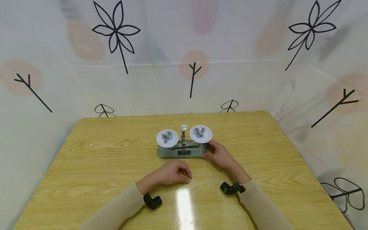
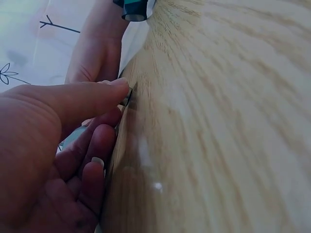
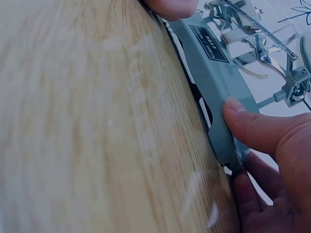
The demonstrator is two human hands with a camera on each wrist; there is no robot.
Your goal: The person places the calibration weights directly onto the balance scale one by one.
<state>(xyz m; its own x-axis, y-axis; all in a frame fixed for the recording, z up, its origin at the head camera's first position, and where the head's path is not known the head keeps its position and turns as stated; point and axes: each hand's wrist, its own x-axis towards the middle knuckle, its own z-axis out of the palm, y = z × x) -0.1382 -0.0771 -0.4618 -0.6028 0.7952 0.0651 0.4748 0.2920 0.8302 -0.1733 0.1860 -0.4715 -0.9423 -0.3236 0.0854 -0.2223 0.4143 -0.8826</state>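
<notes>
A grey-green balance scale (image 1: 168,154) stands near the table's middle. Its left white pan (image 1: 160,141) carries several metal weights (image 1: 169,135); several more weights (image 1: 199,134) sit on the right white pan (image 1: 209,135). In front of the base, my left hand (image 1: 172,172) pinches a small shiny metal weight (image 1: 189,179) between thumb and fingers, low at the tabletop. The left wrist view shows only a sliver of this weight (image 2: 127,98). My right hand (image 1: 220,155) grips the base's right end, thumb (image 3: 252,124) on the front face, other fingers partly hidden behind.
The wooden table (image 1: 109,153) reaches to a white patterned cloth (image 1: 161,89) at the back and sides. Each wrist bears a black camera, one on the left (image 1: 152,201) and one on the right (image 1: 229,188). A light glare lies on the front of the tabletop.
</notes>
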